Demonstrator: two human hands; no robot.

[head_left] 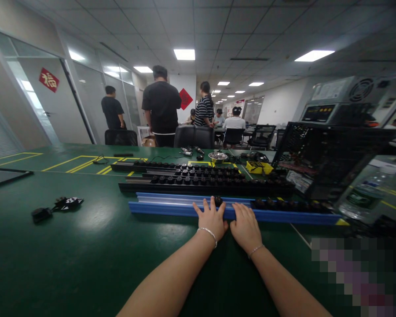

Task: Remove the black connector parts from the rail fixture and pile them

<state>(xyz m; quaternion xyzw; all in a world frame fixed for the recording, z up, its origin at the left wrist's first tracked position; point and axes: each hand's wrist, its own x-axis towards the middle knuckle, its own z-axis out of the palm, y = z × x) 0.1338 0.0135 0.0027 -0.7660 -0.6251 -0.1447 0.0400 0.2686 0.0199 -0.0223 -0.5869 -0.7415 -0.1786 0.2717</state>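
Observation:
A long blue channel rail (pixel 171 209) lies crosswise on the green table in front of me. My left hand (pixel 213 220) rests across it with the fingers spread, beside a small black round module (pixel 218 200) in the channel. Close by on the right, my right hand (pixel 246 224) has its fingers together and curled over the rail's front wall. A row of black modules (pixel 284 205) fills the rail's right part, while its left part shows bare channel. My fingers hide part of the rail's middle.
Behind lie several black rails with modules (pixel 191 188). A metal bowl (pixel 218 156) and yellow tray (pixel 259 167) stand farther back. At right are an open computer case (pixel 330 158) and a plastic bottle (pixel 366 193). Loose black parts (pixel 57 207) lie left. People stand beyond the table.

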